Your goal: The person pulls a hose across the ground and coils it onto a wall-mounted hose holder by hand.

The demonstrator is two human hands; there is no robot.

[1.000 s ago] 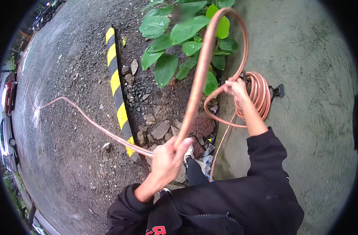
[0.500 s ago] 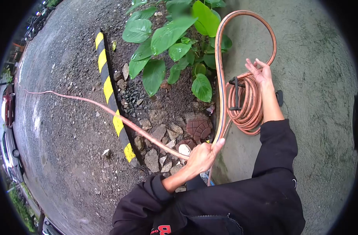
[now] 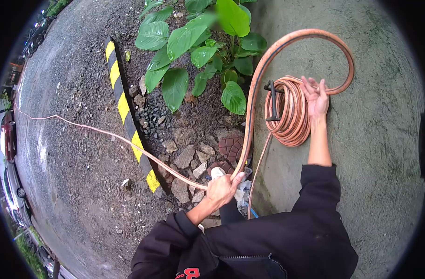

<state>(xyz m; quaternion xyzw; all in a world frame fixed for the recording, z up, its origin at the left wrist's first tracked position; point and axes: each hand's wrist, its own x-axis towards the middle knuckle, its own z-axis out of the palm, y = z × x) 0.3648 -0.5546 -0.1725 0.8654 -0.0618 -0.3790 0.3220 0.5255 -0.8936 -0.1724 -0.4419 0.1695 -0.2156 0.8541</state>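
1. The left hand (image 3: 221,190) is closed around the copper-coloured hose (image 3: 252,97), its thumb lying along it, over the near end of the stony strip beside the concrete floor (image 3: 375,149).
2. From that grip one stretch rises away and bends into a wide loop (image 3: 310,33) above the concrete floor, coming round to the right hand.
3. Another stretch leaves the same grip leftward, crossing the yellow-and-black barrier (image 3: 124,109) and running out over the gravel ground (image 3: 73,186) towards its far left edge.
4. The right hand (image 3: 316,100) is open, fingers spread and curled slightly, not gripping. The loop's end meets it at the thumb side; whether they touch cannot be told.
5. The coil (image 3: 291,122) sits near the concrete floor's left edge, just left of the right hand and beyond the left, with a black handle (image 3: 273,102) at its left side.
6. A thinner-looking length drops from the coil along that edge, passing right of the left hand.
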